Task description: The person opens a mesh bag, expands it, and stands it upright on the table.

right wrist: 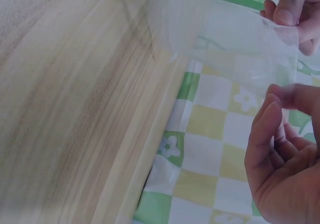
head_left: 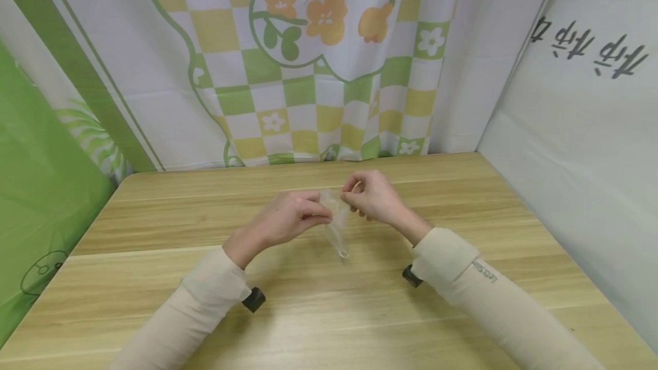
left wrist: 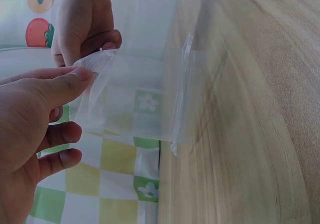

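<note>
A thin, see-through plastic bag (head_left: 336, 232) hangs between the hands above the wooden table. Its lower end narrows to a small whitish loop or fold (head_left: 343, 254). One upper edge is pinched by my left hand (head_left: 290, 218) between thumb and fingers; a finely ribbed patch (left wrist: 97, 61) of film shows near that thumb. My right hand (head_left: 374, 197) pinches the opposite upper edge with thumb and index finger, its other fingers curled. In the right wrist view, the bag (right wrist: 235, 38) spreads between both hands. A folded clear strip (left wrist: 183, 88) runs along its far end.
The wooden table (head_left: 154, 290) reaches back to a checked, flower-patterned curtain (head_left: 308, 90). A green cloth (head_left: 41, 159) stands at the left and a white printed sheet (head_left: 576, 130) at the right. Dark wrist devices (head_left: 254, 300) show below the beige sleeves.
</note>
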Available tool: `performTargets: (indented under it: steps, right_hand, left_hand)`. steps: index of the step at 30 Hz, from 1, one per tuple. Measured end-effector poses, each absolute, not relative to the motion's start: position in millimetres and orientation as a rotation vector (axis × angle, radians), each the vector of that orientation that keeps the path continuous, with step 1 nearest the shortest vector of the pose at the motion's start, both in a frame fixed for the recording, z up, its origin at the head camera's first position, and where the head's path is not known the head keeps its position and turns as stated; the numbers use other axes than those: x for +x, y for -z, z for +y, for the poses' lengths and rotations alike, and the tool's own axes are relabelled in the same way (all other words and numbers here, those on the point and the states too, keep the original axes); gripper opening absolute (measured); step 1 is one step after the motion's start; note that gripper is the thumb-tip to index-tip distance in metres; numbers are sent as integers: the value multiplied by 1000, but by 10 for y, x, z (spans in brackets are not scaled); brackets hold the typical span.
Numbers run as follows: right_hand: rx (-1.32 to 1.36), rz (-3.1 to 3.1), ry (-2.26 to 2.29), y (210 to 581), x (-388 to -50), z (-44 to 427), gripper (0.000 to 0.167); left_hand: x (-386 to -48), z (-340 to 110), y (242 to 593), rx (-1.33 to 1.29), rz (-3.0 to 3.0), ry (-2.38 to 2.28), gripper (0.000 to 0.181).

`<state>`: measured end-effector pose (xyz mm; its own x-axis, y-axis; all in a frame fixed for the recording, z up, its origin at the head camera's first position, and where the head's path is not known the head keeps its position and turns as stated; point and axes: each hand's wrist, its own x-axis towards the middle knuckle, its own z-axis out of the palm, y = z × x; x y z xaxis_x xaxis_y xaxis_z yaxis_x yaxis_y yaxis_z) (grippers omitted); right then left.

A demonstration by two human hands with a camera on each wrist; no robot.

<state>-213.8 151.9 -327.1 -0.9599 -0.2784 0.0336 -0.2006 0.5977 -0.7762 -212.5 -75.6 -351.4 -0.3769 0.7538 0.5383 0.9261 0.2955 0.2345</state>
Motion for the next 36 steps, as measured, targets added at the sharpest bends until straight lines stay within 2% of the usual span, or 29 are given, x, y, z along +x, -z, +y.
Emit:
performTargets:
  steps: [5, 11, 20, 24, 28, 31, 36]
  right_hand:
    - [-411, 2669, 1279, 3292, -2153, 1538, 18]
    - [-409, 2671, 1285, 3325, -2167, 1577, 10]
    - [-431, 2667, 1317, 3352, -2167, 1585, 9]
    - [-434, 2662, 1338, 3357, -2161, 1580, 9]
    - [-420, 2639, 1353, 3349, -2154, 1555, 8]
    - [-415, 2631, 1353, 3347, -2153, 1535, 8]
    - [-414, 2629, 1349, 3339, -2143, 1534, 9]
  left_hand:
    - [-2108, -769, 3486, -1522, -2204, 726, 6]
    - [-2130, -803, 3480, -1519, -2218, 724, 6]
    - [-2122, -921, 3505, -1413, -2341, 663, 11]
    - [-2098, -830, 3472, -1269, -2433, 751, 17]
    - [-2094, -739, 3453, -992, -2530, 827, 19]
    - [-2103, -703, 3452, -828, -2641, 842, 16]
    - [-2122, -691, 3445, -705, -2739, 960, 5]
